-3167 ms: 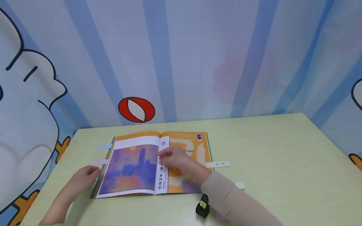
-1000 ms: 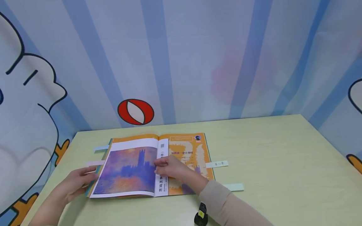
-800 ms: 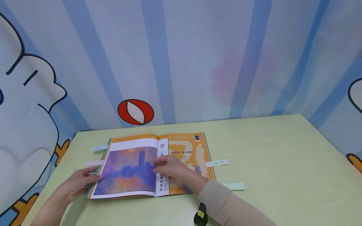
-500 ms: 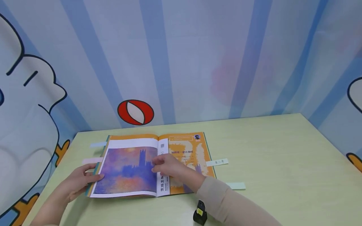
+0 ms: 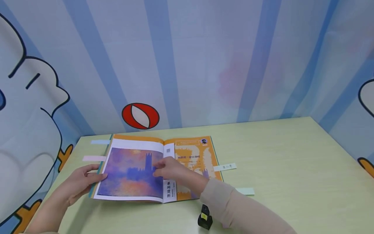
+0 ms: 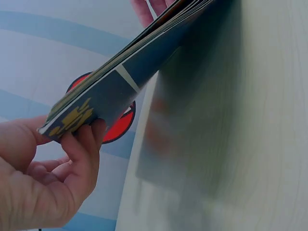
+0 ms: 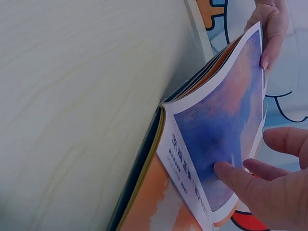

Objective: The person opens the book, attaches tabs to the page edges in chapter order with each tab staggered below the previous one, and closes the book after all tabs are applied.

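An open picture magazine (image 5: 131, 191) shows a purple and orange painting of a tower on its left page and an orange page on its right. My left hand (image 5: 77, 183) grips the left edge, thumb on top and fingers under the cover. In the left wrist view, that half of the magazine (image 6: 110, 86) is raised off the table, its dark cover facing down. My right hand (image 5: 175, 172) reaches over the fold. Seen from the right wrist, this hand (image 7: 274, 192) touches the painting with a fingertip, its other fingers loosely extended.
Blue (image 5: 100, 142) and pink (image 5: 94, 158) paper tabs stick out at the left; a white tab (image 5: 225, 167) with handwriting and a green tab (image 5: 245, 191) at the right. A small black object (image 5: 205, 217) with a yellow sticker sits by the right sleeve. A patterned backdrop (image 5: 204, 65) rises behind the table (image 5: 277, 156).
My left hand has gone from beside the left edge to gripping it, and that half has risen. My right hand has shifted slightly left, from the fold onto the painting.
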A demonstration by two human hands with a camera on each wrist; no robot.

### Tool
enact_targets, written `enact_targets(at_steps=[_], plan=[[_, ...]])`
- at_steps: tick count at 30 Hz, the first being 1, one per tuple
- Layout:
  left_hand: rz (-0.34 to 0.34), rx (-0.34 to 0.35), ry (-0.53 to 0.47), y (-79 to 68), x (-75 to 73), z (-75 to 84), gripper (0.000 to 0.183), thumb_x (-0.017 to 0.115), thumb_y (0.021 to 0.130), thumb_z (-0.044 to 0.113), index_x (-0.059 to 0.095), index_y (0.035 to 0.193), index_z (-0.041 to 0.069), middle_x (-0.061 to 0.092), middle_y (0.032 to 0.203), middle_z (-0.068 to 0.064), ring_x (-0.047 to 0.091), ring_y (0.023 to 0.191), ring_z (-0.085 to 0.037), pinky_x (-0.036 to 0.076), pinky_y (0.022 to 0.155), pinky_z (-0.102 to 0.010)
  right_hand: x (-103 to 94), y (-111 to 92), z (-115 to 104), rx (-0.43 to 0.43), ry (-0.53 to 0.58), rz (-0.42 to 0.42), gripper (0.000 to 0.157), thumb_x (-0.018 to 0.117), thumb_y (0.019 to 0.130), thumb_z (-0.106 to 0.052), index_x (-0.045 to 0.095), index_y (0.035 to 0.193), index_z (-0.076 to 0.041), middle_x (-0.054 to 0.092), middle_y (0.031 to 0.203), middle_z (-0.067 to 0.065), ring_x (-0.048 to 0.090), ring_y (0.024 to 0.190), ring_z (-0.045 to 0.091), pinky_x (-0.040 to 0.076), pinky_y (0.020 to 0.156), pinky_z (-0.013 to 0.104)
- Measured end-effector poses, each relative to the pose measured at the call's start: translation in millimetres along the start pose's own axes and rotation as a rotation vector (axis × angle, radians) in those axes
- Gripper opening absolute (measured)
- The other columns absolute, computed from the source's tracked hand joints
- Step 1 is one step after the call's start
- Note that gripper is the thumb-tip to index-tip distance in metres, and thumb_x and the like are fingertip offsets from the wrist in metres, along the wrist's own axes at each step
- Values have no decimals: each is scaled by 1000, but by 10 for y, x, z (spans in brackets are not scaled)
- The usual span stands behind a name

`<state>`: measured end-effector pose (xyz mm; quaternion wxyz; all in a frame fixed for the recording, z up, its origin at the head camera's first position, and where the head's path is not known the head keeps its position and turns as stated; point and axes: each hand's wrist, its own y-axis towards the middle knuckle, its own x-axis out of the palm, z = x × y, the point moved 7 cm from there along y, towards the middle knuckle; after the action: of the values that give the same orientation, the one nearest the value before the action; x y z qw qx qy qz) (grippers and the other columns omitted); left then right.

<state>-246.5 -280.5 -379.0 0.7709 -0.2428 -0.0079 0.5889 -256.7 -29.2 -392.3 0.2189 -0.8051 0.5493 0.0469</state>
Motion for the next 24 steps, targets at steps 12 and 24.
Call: enact_targets(at_steps=[12, 24], plan=[[26, 50, 94, -74, 63, 295, 63, 54, 95, 22, 23, 139, -11, 66, 96, -6, 66, 83, -19, 55, 72, -34, 102, -62, -190, -42, 73, -100, 39, 64, 88, -12, 58, 125, -5, 58, 119, 7, 60, 101, 23, 51, 84, 37], [30, 102, 137, -139, 176, 540, 58, 51, 96, 27, 30, 137, -9, 64, 98, -6, 63, 84, -16, 54, 75, -31, 178, -136, -334, -91, 147, -173, 38, 63, 88, -7, 57, 125, -1, 60, 118, 7, 61, 100, 21, 51, 85, 38]])
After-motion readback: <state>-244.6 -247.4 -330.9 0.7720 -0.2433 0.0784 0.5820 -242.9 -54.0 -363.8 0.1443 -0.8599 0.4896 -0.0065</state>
